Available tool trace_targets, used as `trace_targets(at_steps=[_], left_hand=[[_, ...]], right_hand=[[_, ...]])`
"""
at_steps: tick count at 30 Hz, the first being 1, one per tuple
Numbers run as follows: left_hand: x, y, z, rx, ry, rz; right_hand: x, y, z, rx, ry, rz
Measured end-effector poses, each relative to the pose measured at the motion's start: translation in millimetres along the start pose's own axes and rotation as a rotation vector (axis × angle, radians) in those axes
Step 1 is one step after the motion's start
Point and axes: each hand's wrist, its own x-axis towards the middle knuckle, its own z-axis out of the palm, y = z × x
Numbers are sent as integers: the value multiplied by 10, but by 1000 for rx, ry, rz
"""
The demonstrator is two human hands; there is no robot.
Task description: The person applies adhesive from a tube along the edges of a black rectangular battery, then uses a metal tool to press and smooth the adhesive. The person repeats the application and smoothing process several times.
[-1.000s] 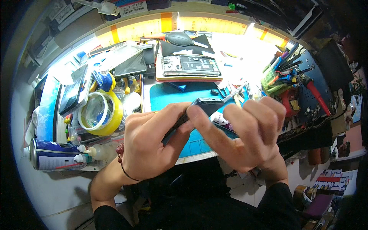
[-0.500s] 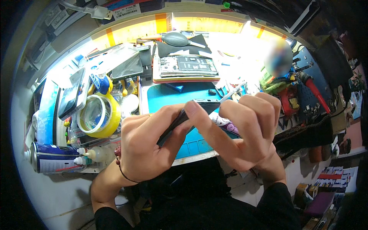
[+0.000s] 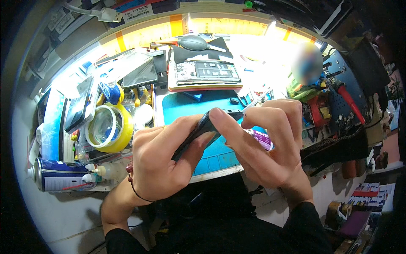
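My left hand (image 3: 163,154) is closed round a dark smartphone (image 3: 195,136), tilted with its far end up and to the right. At that raised end, the thumb of my right hand (image 3: 270,148) presses on one corner. Its bent index finger is at the other corner, and the remaining fingers are curled. A purple-and-white item (image 3: 261,137) shows through the gap between right thumb and fingers; whether it lies on the mat or in the hand is unclear. Beneath both hands is the blue work mat (image 3: 179,103). The phone's lower part is hidden by my left hand.
Beyond the mat lies an opened phone (image 3: 207,72), with a rubber air blower (image 3: 193,42) behind it. To the left are yellow tape rolls (image 3: 122,127), another phone (image 3: 80,106) and a spray can (image 3: 59,174). A red-handled tool (image 3: 349,99) and pliers-like tools stand at right.
My right hand has shifted slightly and its fingers have bent differently around the phone's end. The phone has tilted a little; more of the purple-and-white item shows. My left hand has barely moved.
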Motion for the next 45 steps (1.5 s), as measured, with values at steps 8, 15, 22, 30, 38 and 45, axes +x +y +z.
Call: trace_targets(at_steps=[8, 15, 22, 30, 38, 45], left_hand=[[-9, -1, -11, 5, -3, 2], [-10, 12, -37, -6, -25, -36], [-19, 9, -30, -23, -21, -53], [-7, 41, -41, -5, -33, -78], [-5, 42, -20, 17, -4, -76], [5, 60, -32, 60, -12, -92]], right_hand=[[-19, -32, 6, 43, -6, 39], [-67, -35, 0, 68, 4, 85], [-72, -10, 43, 82, 6, 69], [-93, 9, 88, 95, 26, 54], [-110, 19, 133, 118, 64, 45], [-151, 55, 135, 97, 69, 51]])
